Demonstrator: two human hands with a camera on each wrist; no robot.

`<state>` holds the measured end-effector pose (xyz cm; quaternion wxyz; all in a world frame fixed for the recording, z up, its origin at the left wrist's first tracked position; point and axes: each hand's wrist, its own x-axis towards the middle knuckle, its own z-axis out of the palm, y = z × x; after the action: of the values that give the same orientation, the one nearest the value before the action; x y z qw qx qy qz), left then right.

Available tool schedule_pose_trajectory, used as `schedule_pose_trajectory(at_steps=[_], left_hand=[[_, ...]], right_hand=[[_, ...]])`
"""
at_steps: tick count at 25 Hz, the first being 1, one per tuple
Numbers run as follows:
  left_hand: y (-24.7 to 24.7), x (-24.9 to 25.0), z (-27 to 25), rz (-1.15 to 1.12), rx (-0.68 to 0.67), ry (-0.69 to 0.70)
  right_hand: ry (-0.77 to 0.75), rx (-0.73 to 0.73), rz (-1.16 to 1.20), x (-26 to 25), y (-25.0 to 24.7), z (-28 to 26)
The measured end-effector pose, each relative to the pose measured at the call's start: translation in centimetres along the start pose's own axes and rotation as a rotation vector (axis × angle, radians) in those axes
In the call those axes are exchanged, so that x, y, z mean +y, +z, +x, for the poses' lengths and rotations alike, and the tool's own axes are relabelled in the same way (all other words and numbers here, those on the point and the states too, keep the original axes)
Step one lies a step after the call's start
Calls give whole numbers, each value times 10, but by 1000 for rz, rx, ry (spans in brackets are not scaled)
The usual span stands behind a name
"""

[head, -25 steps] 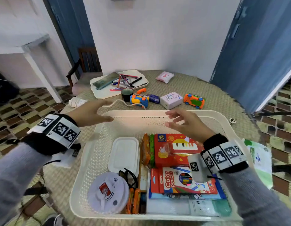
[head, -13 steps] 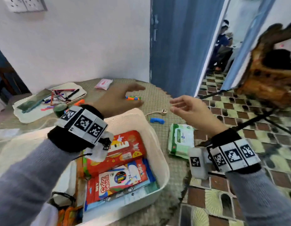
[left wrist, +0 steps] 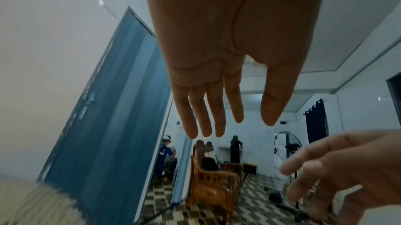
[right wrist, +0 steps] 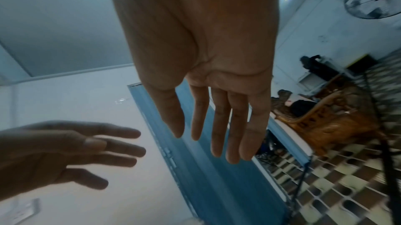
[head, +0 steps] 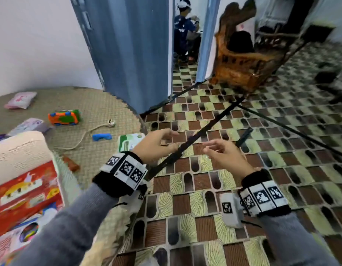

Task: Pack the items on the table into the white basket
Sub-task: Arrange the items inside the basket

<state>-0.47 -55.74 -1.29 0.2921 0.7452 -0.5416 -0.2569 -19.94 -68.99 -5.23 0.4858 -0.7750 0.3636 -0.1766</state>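
The white basket (head: pixel 18 148) sits at the far left of the head view, with a red box (head: pixel 26 187) and a colour pencil pack inside. On the woven table top (head: pixel 101 104) lie a pink packet (head: pixel 20 99), an orange and green toy car (head: pixel 63 117), a lilac box (head: pixel 30 126), a blue piece (head: pixel 101 136), a corded plug (head: pixel 110 122), a small orange-brown item (head: pixel 71 164) and a green and white wipes pack (head: pixel 129 143). My left hand (head: pixel 172 141) hovers just right of the wipes pack, fingers relaxed and empty. My right hand (head: pixel 210 148) is held beside it over the floor, also empty. Each wrist view shows straight fingers (left wrist: pixel 217 122) (right wrist: pixel 217 134) holding nothing.
The table's right edge (head: pixel 141 123) drops to a tiled floor (head: pixel 204 189). Black tripod legs (head: pixel 197 135) cross under my hands. A blue door (head: pixel 131 54) stands behind the table, with a carved wooden chair (head: pixel 241 60) and a person (head: pixel 183 29) beyond the doorway.
My view has swung right, away from the basket. Both hands moved from above the basket to past the table's right edge and stayed empty.
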Motion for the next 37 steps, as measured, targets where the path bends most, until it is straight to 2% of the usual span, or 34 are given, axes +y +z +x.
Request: schedule_pose_trajectory(at_steps=[7,11,16,24,30,37], left_hand=[[77,-46,30,-184,-73,-165],[102,-77,54,-220,-75,-243],[106,-105,94,-259,-65,-335],[96,-151,154,-330,-24,-466],[65,-172,194,-396,136,-521],[28,-203,221,-518,365,-652]], right_hand=[[192,-58,32,83,-11,1],[261,-95,-3,116,-3,26],[314,-150,7,133,6,81],[358,-267,-54,125,29,193],[258,-367,-125,101,48,275],[147,-567,-142,75,85,366]])
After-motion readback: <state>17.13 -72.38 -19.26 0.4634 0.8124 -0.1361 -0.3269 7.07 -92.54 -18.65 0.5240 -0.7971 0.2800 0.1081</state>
